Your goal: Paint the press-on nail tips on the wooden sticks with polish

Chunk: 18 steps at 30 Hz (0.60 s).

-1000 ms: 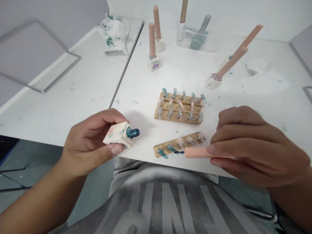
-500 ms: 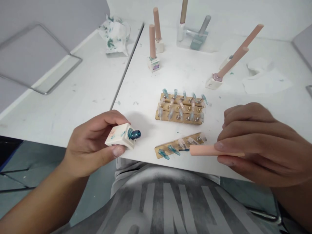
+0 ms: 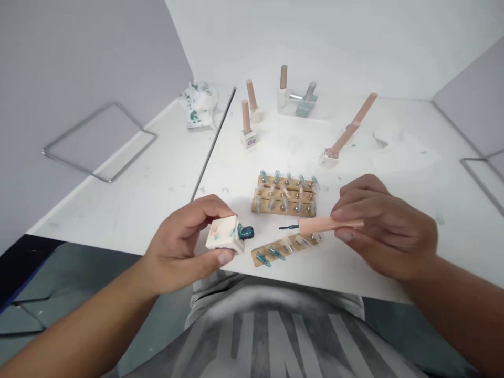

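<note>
My left hand [image 3: 189, 244] grips a white nail polish bottle [image 3: 224, 233], tipped so its teal-coated neck points right. Between the fingers of my right hand [image 3: 384, 226] is a peach-handled nail polish brush [image 3: 318, 225], held level with its dark teal bristles toward the bottle neck, a gap between them. Below the brush lies a slanted wooden strip [image 3: 280, 250] carrying several nail tips. Its two leftmost tips are teal, the others clear. Just behind sits a group of wooden strips [image 3: 284, 208] bearing rows of pale and bluish nail tips on metal studs.
Peach-capped polish bottles stand at back left [image 3: 249, 138] and lean at right [image 3: 329, 157]. A clear tray [image 3: 315, 111] holds more bottles by the back wall. Crumpled, teal-stained tissue [image 3: 200, 105] lies left of the table seam. A wire frame [image 3: 106, 180] juts from the left wall.
The brush has lifted off the slanted strip and moved left and up, toward the bottle. The bottle has come right, nearer the strips. The camera view has shifted too.
</note>
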### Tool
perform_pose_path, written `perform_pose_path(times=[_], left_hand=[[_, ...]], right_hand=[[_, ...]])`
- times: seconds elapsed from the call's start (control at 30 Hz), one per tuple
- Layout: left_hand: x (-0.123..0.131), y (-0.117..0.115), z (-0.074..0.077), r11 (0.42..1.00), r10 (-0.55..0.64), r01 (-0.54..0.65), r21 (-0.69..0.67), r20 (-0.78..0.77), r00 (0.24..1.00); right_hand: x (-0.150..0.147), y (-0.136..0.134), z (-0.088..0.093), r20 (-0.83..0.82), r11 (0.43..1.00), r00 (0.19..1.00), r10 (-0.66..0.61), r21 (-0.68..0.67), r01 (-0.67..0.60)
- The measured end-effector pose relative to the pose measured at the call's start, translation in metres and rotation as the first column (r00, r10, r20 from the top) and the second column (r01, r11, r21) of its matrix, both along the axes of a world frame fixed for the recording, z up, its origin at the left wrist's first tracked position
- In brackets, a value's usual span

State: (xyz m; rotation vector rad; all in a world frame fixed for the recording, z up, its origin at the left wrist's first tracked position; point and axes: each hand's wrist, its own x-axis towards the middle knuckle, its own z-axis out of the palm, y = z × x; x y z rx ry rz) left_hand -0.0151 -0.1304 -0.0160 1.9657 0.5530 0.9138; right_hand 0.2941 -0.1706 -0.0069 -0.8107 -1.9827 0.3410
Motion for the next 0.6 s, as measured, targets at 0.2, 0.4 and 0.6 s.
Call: perform_pose_path(times=[0.2, 0.4, 0.6], left_hand=[[0.019, 0.005, -0.001, 0.99, 0.082, -0.074, -0.118, 0.069, 0.994], [0.028, 0.005, -0.016, 0.994, 0.056, -0.052, -0.1, 0.037, 0.998], [0.028, 0.006, -0.017, 0.999, 0.033, -0.031, -0.036, 0.045, 0.998]], right_hand=[[0.0, 0.001, -0.008, -0.151, 0.997, 0.988, -0.042, -0.07, 0.031], [0.0, 0.001, -0.011, -0.165, 0.996, 0.986, -0.023, -0.086, 0.009], [-0.002, 0.001, -0.009, -0.115, 0.999, 0.993, -0.017, -0.051, 0.012]])
